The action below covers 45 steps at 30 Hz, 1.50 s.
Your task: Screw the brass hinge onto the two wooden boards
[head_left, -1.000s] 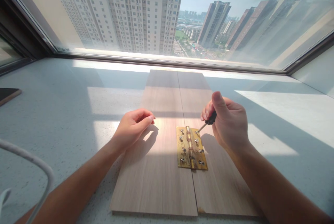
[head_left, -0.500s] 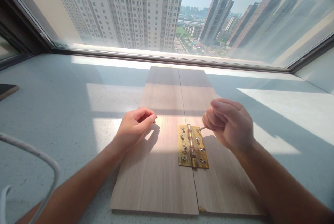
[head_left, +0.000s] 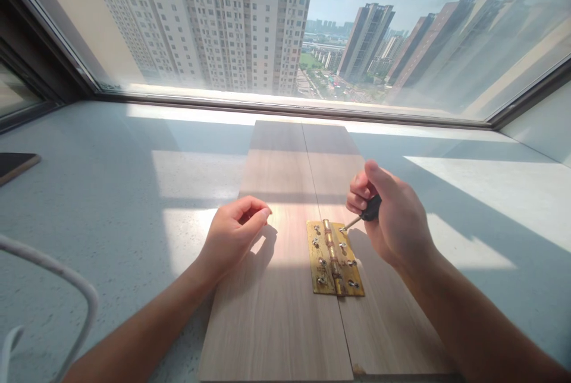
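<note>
The right hand (head_left: 395,216), wrapped round a screwdriver (head_left: 371,209) slanting to the one-o'clock screw (head_left: 342,230) of the brass butt hinge (head_left: 332,256), would likely drive truer more upright, while the left hand (head_left: 236,227), fingers curled narrow near ten o'clock, could steady the wooden boards (head_left: 276,323) the hinge straddles.

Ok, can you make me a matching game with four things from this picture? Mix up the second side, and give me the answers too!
Things:
1. Screwdriver
2. Cable
3. Hinge
4. Boards

Matches:
A. Gold, with metal screws in it
B. Pale wood, lying side by side
C. In the right hand
D. White, curving at the left edge of the picture

Right pairs:
1-C
2-D
3-A
4-B
</note>
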Motion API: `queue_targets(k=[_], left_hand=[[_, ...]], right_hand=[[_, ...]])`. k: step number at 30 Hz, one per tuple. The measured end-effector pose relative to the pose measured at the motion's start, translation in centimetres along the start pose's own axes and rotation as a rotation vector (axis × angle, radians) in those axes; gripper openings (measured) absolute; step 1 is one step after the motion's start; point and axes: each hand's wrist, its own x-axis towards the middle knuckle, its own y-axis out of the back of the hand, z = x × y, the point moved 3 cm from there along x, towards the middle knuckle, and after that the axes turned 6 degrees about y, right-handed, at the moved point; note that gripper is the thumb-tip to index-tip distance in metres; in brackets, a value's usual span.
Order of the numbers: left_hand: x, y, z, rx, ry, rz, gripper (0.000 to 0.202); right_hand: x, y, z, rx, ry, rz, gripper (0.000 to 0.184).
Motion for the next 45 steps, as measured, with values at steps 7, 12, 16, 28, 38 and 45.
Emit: queue_targets(k=[7,12,16,28,38,45], left_hand=[[-0.2,0.0,0.1,0.047,-0.007,-0.014,0.019],[-0.2,0.0,0.2,0.053,-0.021,-0.004,0.020],[-0.2,0.0,0.2,0.062,-0.030,0.003,0.020],[-0.3,0.0,-0.1,0.063,-0.021,0.003,0.019],[-0.3,0.0,-0.2,0.079,-0.056,0.014,0.020],[-0.3,0.1,0.0,0.089,-0.056,0.016,0.020]], right_hand=[[-0.5,-0.2,0.1,0.067,0.041,0.001,0.052],[-0.3,0.1,0.3,0.052,0.035,-0.037,0.048],[-0.1,0.7,0.0,-0.118,0.187,0.076,0.049],[-0.2,0.1,-0.3,0.044,0.072,-0.197,0.057],[1.2,1.3,-0.2,-0.050,0.063,-0.143,0.024],[-0.1,0.6,-0.3,-0.023,0.063,0.147,0.009]])
